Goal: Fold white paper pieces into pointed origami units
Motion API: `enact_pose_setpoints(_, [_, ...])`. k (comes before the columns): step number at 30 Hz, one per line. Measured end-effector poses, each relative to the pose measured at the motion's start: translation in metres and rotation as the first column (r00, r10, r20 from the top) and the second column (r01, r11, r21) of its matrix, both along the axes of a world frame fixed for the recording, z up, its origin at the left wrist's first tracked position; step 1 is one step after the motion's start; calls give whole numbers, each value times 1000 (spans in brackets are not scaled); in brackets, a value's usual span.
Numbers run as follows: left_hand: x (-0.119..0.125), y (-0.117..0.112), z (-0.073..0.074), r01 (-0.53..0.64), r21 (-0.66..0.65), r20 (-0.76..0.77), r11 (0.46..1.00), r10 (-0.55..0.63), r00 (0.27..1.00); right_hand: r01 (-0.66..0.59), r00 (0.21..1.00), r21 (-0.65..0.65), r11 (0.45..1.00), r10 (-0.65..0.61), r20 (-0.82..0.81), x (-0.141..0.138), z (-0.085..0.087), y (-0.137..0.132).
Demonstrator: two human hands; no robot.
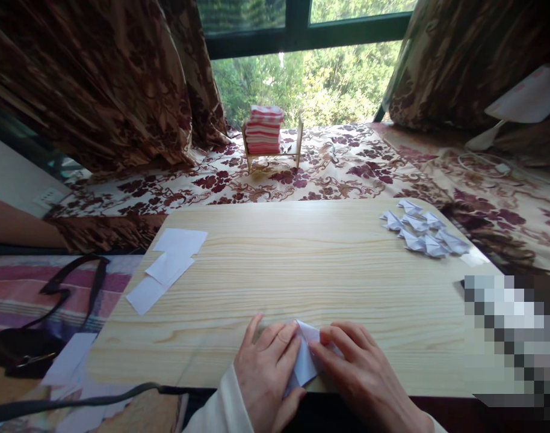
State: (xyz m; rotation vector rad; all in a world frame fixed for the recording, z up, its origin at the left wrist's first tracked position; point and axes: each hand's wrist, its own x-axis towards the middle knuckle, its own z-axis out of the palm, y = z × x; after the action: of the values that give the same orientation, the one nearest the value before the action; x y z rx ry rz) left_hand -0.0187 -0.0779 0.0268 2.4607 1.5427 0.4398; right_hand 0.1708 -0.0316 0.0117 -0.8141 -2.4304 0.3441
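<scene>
A folded sheet of white paper point(305, 364) lies at the front edge of the wooden table, between my two hands. My left hand point(268, 367) rests over its left side, fingers bent onto the paper and thumb at its lower edge. On the other side, my right hand point(363, 367) pinches the paper's right part with its fingertips, close to a crease. The paper comes to a point at the top near my left fingertips. Part of it is hidden under both hands.
Several folded white paper pieces point(422, 228) sit at the table's far right. Loose white sheets point(166, 264) lie on the left. A blurred, pixelated object point(505, 331) covers the right edge. Beyond stand a small rack point(271, 157) with striped cloths point(263, 129) and a lamp point(523, 99).
</scene>
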Motion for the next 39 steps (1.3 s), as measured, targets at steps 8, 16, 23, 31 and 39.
enact_pose_setpoints(8, [0,-1,-2,-2,24,-3,1000,2,1000,-12,1000,11,1000,12,2,-2,0,0])
enact_pose_setpoints(16, [-2,0,-2,-2,10,36,1000,1,999,-19,1000,0,1000,19,-4,-1,2,1])
enact_pose_setpoints(23, [-15,0,1,-81,145,67,986,72,995,-7,997,22,1000,5,71,-1,2,-1])
enact_pose_setpoints(31, [8,4,-17,-9,168,1,986,9,1000,-8,999,-32,999,9,35,1,-4,-3])
enact_pose_setpoints(39, [4,12,-16,-18,90,-52,996,23,998,-36,999,-71,997,36,7,5,-4,-1])
